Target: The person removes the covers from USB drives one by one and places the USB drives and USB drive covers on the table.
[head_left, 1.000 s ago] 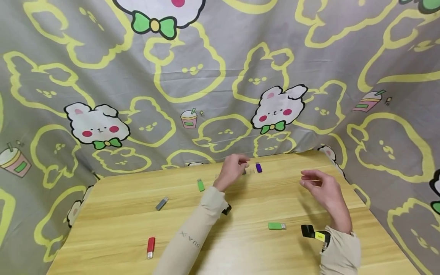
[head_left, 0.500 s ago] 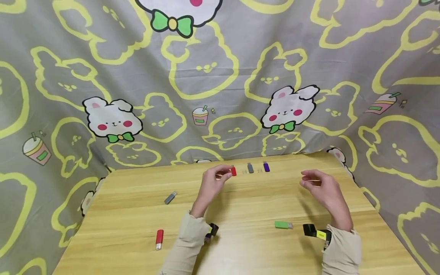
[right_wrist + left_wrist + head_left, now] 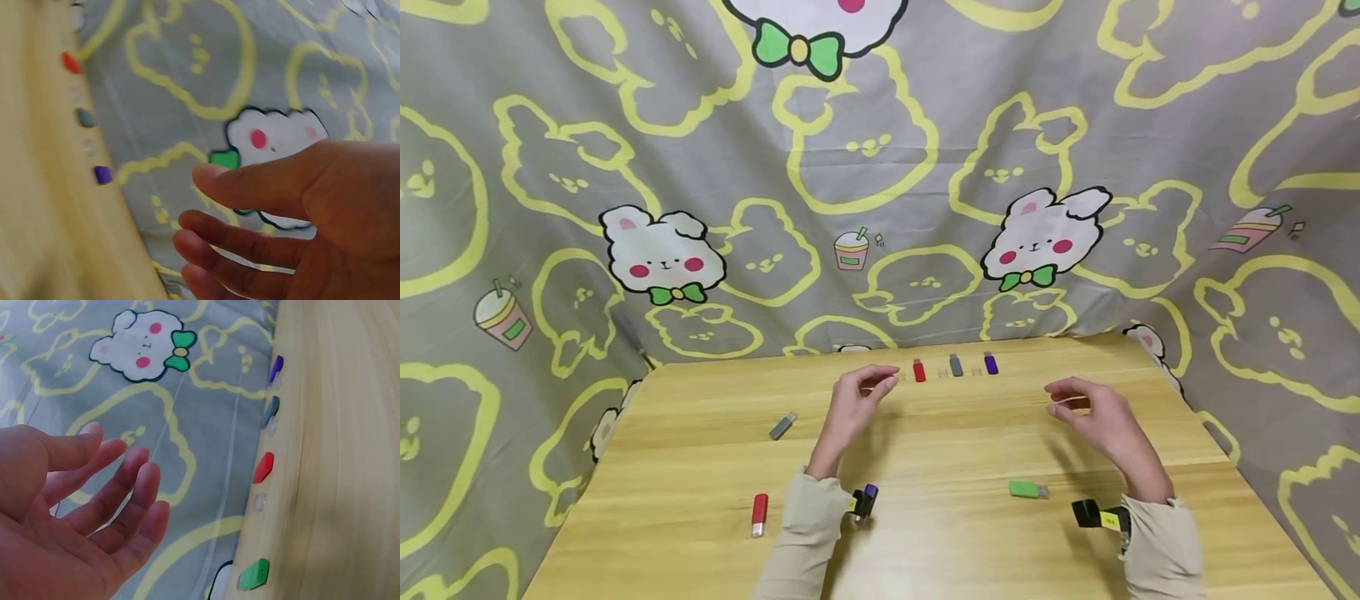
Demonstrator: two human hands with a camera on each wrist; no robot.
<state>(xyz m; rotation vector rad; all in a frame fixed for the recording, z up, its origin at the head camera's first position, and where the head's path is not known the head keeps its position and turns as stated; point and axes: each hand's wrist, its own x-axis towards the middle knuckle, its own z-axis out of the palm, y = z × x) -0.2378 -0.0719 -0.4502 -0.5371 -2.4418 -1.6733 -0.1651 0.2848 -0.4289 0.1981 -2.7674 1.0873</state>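
My left hand [image 3: 853,404] hovers over the middle of the table, its fingers loosely bent and nothing between them. Along the table's back edge lie a red USB stick [image 3: 919,371], a grey USB stick [image 3: 956,365] and a purple USB stick [image 3: 992,363], in a row to the right of this hand. A green USB stick [image 3: 255,574] ends the row in the left wrist view; the hand hides it in the head view. My right hand [image 3: 1101,417] hovers at the right, fingers relaxed and holding nothing. Nearer me lies another green USB stick [image 3: 1027,489].
Small clear pieces [image 3: 943,373] sit between the sticks in the row. At the left lie another grey stick [image 3: 783,426] and another red stick [image 3: 760,515]. A purple stick [image 3: 871,492] is partly hidden by the left wrist's camera. A patterned curtain [image 3: 880,208] hangs behind the table.
My left hand has drawn back from the row towards me and left, uncovering the red and grey sticks. The right hand stays nearly still. The head view has turned slightly left.
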